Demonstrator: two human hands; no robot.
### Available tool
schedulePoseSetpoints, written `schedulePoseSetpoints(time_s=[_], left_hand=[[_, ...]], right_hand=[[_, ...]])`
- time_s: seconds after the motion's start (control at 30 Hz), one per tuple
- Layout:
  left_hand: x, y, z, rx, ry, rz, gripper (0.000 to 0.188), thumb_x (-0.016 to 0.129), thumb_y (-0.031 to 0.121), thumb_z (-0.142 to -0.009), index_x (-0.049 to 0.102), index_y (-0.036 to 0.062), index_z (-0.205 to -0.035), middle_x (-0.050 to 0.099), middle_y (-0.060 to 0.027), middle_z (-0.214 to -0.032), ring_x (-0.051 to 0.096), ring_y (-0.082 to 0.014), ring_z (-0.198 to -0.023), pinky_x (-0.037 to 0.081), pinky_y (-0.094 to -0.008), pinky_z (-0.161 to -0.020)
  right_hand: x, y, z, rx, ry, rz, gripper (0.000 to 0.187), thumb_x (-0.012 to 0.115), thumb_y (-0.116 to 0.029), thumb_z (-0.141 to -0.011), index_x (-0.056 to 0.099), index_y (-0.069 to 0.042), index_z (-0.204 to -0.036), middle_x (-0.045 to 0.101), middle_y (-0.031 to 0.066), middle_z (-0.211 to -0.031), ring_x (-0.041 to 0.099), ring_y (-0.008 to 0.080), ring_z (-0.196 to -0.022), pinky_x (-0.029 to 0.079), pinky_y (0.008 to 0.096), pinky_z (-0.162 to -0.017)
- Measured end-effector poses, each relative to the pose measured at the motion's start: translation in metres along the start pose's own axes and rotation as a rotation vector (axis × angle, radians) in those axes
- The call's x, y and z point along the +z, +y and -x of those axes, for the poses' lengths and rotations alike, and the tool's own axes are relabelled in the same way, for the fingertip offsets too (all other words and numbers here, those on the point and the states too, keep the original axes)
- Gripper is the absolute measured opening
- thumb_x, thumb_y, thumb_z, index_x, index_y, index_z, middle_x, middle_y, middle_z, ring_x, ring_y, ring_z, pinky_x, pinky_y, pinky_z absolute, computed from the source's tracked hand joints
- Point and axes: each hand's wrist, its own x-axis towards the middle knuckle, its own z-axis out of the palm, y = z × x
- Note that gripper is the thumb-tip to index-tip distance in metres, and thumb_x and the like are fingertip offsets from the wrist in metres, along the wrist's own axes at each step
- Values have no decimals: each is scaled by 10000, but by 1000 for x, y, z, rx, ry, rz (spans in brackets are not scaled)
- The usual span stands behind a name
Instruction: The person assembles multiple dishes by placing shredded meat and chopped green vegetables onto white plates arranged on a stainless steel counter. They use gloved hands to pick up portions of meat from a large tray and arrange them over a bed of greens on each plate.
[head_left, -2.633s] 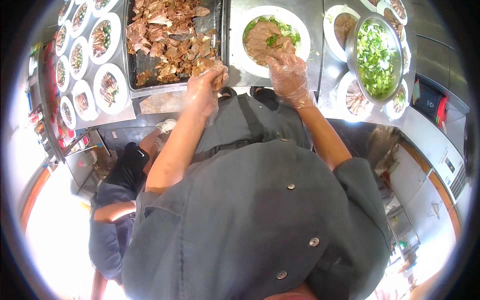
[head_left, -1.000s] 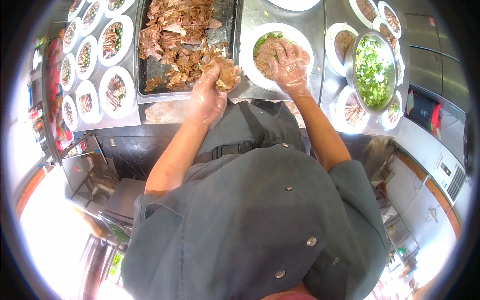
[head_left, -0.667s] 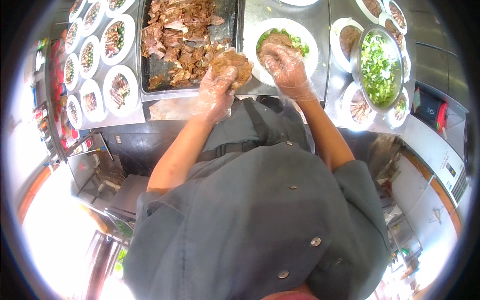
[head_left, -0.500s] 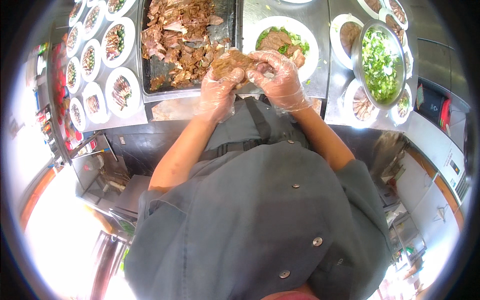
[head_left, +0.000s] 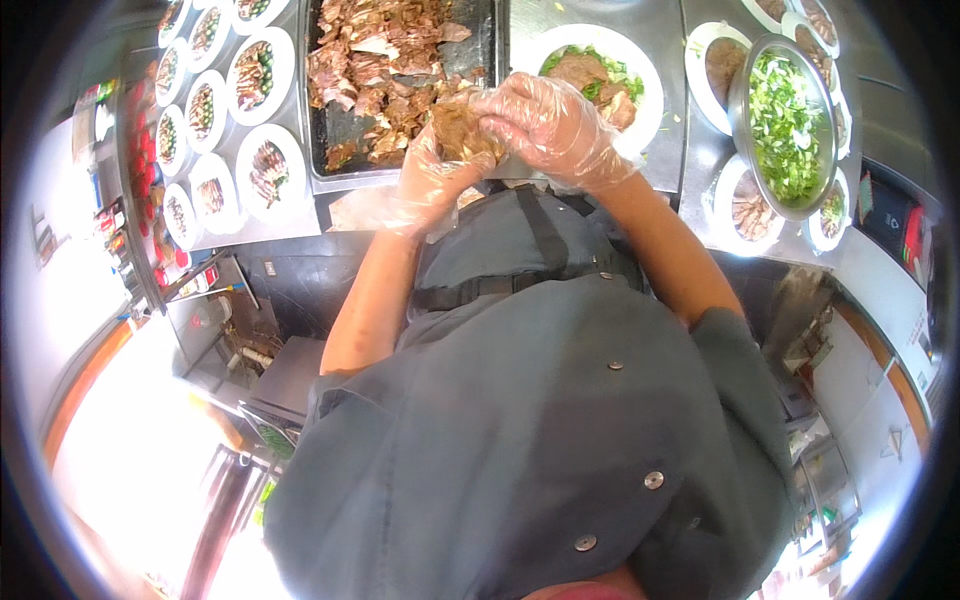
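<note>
Since a moment earlier, my right hand point(head_left: 550, 130) had crossed from over the white plate point(head_left: 648, 85) at one o'clock to my left hand point(head_left: 435, 185) at twelve. My left was curled around a piece of brown meat point(head_left: 457, 133); my right was half closed, its bent fingers against the meat, though I couldn't tell whether they pinched any. Toward eleven o'clock, more meat lay in the black tray point(head_left: 478, 50) on the steel worktop point(head_left: 535, 20).

We find the black tray point(head_left: 482, 40) cut off by the upper edge; the right hand point(head_left: 548, 128) hides the near-left rim of the central plate point(head_left: 648, 90), the steel bowl point(head_left: 741, 120) part of a meat plate point(head_left: 695, 75).
</note>
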Motion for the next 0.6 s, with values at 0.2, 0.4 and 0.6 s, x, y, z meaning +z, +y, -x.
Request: schedulePoseSetpoints(time_s=[0.2,0.4,0.6], left_hand=[[-11,24,22,10,176,282,639,808,26,-924,548,-8,-1507,696,-123,-1395,671,-218,-1280,541,-384,-1122],[-20,33,31,42,301,87,517,796,32,-945,603,-20,-1423,737,-120,-1312,720,-213,-1179,567,-369,-1075],[-33,24,34,107,263,36,534,756,18,-956,581,-5,-1459,713,-116,-1347,679,-196,-1245,535,-367,-1092]], right_hand=[[33,8,-42,131,253,-210,247,655,-106,-1058,741,-42,-1281,748,191,-1186,735,308,-1100,582,396,-967],[34,-26,-48,190,75,-545,300,752,-115,-979,763,-35,-1268,740,146,-1268,721,351,-1140,582,420,-997],[26,-36,-56,-190,142,-164,227,823,-73,-860,775,-68,-1082,725,111,-1204,711,343,-1064,584,447,-917]])
